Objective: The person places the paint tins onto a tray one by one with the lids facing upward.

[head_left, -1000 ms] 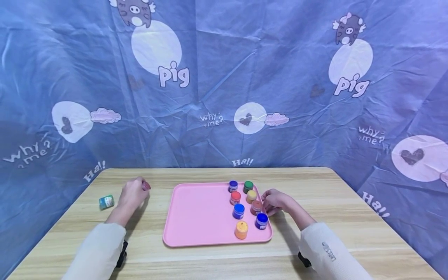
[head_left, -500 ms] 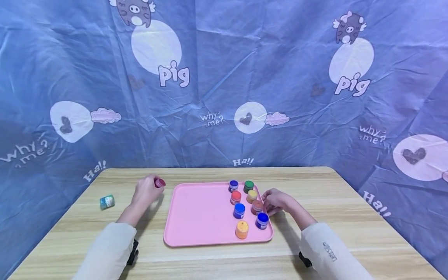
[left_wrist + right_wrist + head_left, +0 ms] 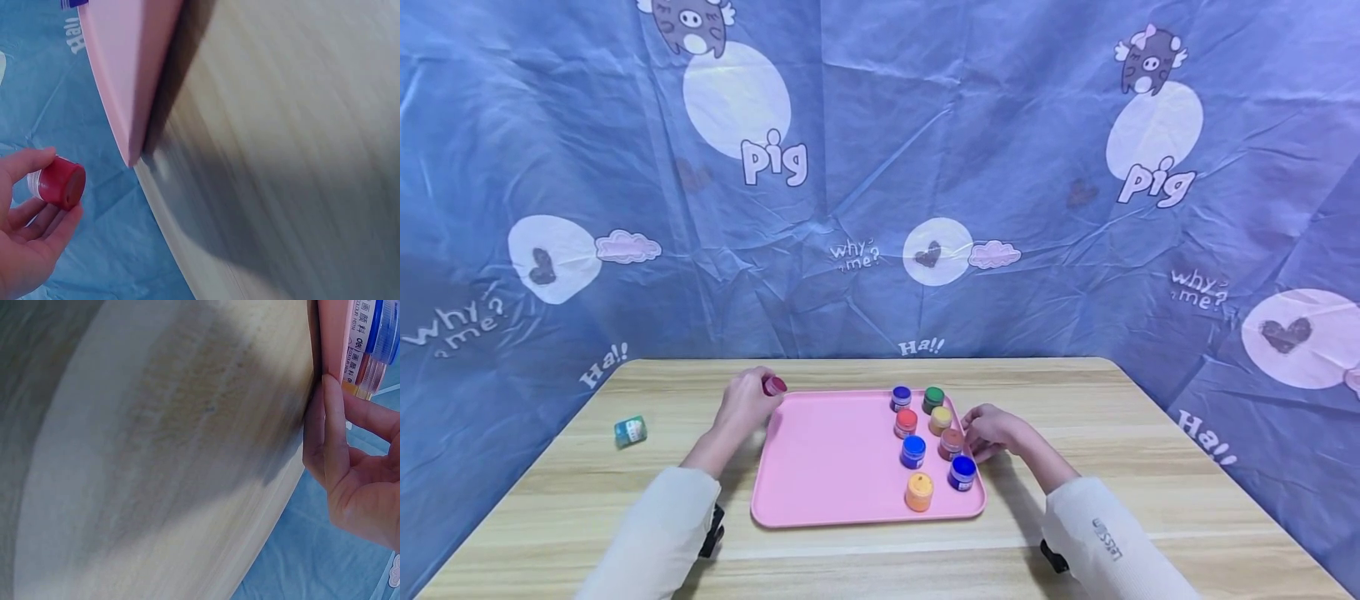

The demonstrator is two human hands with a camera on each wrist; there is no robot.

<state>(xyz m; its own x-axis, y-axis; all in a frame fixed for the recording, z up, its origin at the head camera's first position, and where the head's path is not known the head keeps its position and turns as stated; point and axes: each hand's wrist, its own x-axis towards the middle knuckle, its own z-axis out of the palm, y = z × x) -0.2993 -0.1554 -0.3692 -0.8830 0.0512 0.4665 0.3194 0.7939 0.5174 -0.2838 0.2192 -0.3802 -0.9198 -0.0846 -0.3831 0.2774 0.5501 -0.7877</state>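
Between the thumb and fingers of my left hand (image 3: pixel 747 402) is a small paint jar (image 3: pixel 61 182) with a dark red lid, held tilted. That hand is at the far left corner of a pink tray (image 3: pixel 827 467), with the jar just above the rim. My right hand (image 3: pixel 996 431) holds the tray's right rim, its fingertips (image 3: pixel 331 384) against the outer wall. Several paint jars stand on the tray's right half, among them a brown-lidded jar (image 3: pixel 951 442) and a dark blue-lidded jar (image 3: pixel 962 472) nearest that hand.
A teal paint jar (image 3: pixel 630 431) lies on its side on the wooden table (image 3: pixel 647 508), left of the tray. Closest to the tray's front edge is an orange-yellow jar (image 3: pixel 919 492). Blue printed cloth (image 3: pixel 880 183) hangs behind the table.
My left hand has carried the red-lidded paint jar rightward, from the open table to the tray's far left corner. The right hand stays at the tray's right rim.
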